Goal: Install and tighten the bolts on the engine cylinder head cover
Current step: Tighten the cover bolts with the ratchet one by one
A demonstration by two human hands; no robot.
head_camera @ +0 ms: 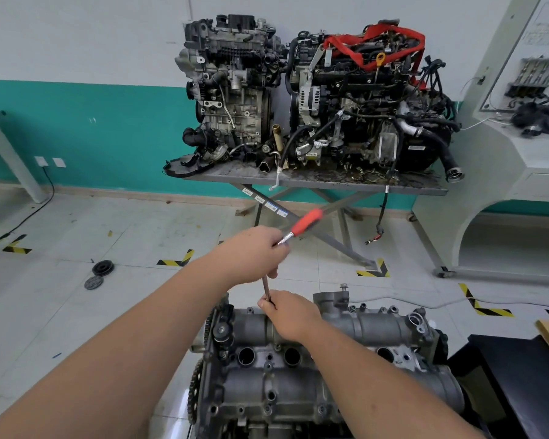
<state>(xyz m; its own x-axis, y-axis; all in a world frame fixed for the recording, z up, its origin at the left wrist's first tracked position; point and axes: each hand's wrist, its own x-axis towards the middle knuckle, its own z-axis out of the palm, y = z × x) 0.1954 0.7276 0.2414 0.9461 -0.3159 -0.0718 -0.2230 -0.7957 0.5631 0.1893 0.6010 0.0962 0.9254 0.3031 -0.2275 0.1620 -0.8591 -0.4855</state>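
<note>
Left hand (254, 253) fisted round ratchet (305, 224) head, arm outstretched; right hand (287, 313) pinches extension bar (266, 288) low, above cylinder head cover (298, 356).

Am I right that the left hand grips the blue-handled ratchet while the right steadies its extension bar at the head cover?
Nearly. The head view shows the ratchet handle is red, not blue. The left hand does grip it, and the right hand steadies the extension bar at the head cover.

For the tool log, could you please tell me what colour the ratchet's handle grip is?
Red, on the ratchet grip; seen in the head view.
</note>
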